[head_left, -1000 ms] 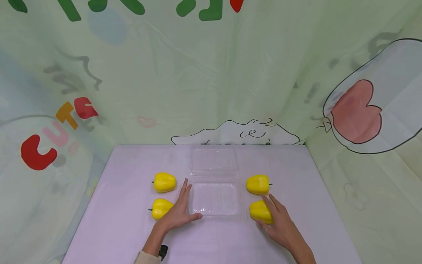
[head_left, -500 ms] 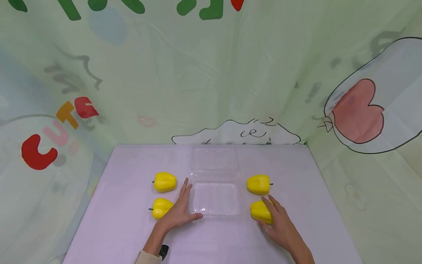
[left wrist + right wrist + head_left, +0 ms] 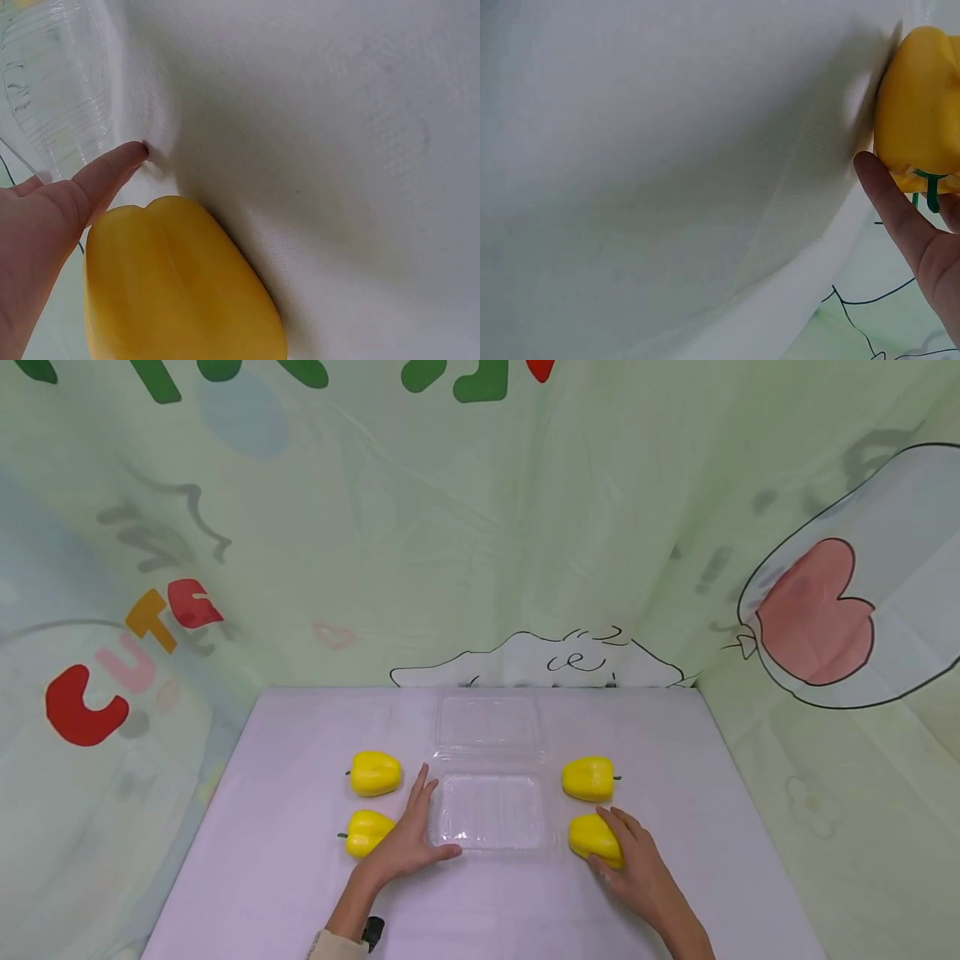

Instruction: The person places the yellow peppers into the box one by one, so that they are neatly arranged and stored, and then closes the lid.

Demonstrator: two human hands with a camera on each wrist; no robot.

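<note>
On the table's right side, my right hand [image 3: 637,870] grips the near-right yellow bell pepper [image 3: 591,839], thumb on its near side and fingers over the far side. In the right wrist view, the thumb [image 3: 896,206] lies against that pepper [image 3: 915,105] beside its green stem. My left hand [image 3: 405,845] is spread at the left edge of a clear plastic clamshell box [image 3: 491,810], fingers along its side and thumb by the front corner. Under the left wrist lies the near-left bell pepper [image 3: 365,833], partly hidden; it looms large in the left wrist view [image 3: 180,285].
The box's lid [image 3: 487,724] lies folded back toward the rear. Two more yellow bell peppers, one far left [image 3: 376,774] and one far right [image 3: 588,779], flank the box. A printed cloth [image 3: 480,543] encloses the pale table [image 3: 495,910] at the back and sides.
The right hand's fingers and thumb have drawn in closer around the near-right bell pepper. The left hand, the box and the other peppers have stayed put.
</note>
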